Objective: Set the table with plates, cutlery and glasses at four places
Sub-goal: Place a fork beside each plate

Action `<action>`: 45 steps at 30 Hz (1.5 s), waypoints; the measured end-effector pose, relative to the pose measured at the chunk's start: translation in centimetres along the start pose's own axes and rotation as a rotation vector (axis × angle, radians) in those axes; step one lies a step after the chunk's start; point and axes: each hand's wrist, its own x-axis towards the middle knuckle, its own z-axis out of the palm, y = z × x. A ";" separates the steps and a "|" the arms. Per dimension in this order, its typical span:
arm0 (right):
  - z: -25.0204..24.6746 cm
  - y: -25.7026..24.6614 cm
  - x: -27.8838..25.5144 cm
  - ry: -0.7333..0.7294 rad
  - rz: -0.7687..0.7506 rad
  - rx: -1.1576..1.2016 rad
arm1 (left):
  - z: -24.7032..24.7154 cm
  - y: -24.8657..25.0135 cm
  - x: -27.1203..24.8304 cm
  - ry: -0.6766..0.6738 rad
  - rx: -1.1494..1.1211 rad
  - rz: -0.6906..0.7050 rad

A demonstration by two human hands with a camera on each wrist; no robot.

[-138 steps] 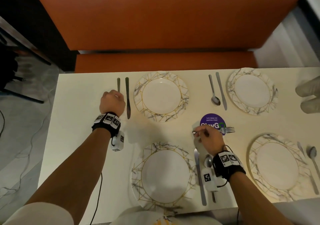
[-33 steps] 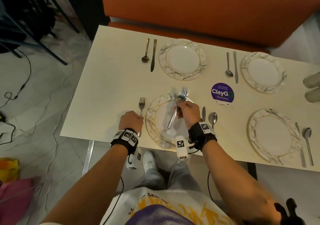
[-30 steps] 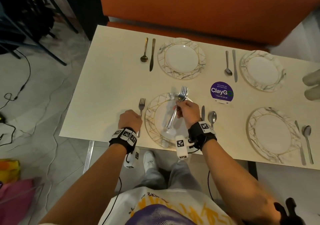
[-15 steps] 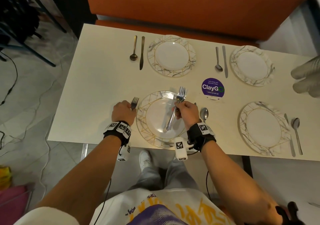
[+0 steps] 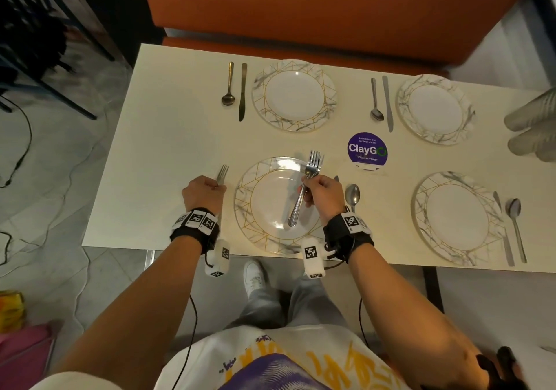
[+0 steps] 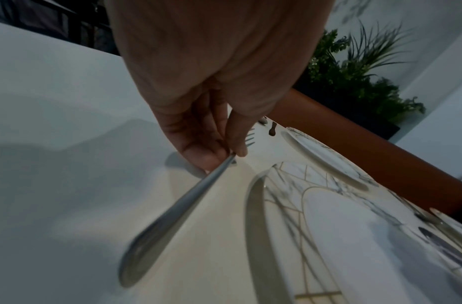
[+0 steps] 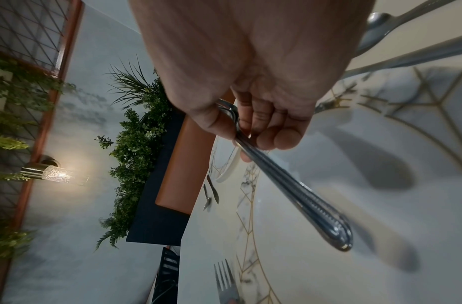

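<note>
On the cream table [image 5: 168,137], my left hand [image 5: 218,186] pinches a single fork [image 5: 222,174] that lies just left of the near left plate [image 5: 270,239]. In the left wrist view, thumb and fingers of that hand [image 6: 224,148] grip the fork's handle [image 6: 173,207], which rests low on the table beside the plate rim [image 6: 256,216]. My right hand [image 5: 305,186] holds a bundle of forks [image 5: 313,164] above that plate, tines pointing away. The right wrist view shows the stacked handles [image 7: 289,189] in my curled fingers. A spoon [image 5: 352,194] lies right of the plate.
The two far plates [image 5: 294,94] [image 5: 436,110] each have a spoon and knife at their left. The near right plate [image 5: 457,218] has a knife and spoon at its right. A purple ClayGo sticker [image 5: 367,151] sits mid-table. Glasses [image 5: 532,128] stand at the right edge, an orange bench [image 5: 301,4] behind.
Both hands have come back from the far side and the sticker to the near left place. One fork now lies left of that plate under my left hand; the right still holds the bundle.
</note>
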 end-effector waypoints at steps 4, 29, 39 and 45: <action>-0.4 0.3 0.0 0.012 -0.005 0.001 | -0.3 -0.6 0.3 -0.026 0.029 -0.032; -0.8 0.4 -0.4 -0.005 -0.014 -0.023 | -0.7 0.3 -1.7 0.002 0.067 -0.016; -3.4 -0.6 -1.2 -0.054 -0.063 -0.053 | 2.8 8.2 -5.9 -0.051 -0.088 0.347; -8.6 -1.4 -0.1 -0.096 -0.118 -0.070 | 9.2 15.6 -9.8 -0.455 -0.196 0.389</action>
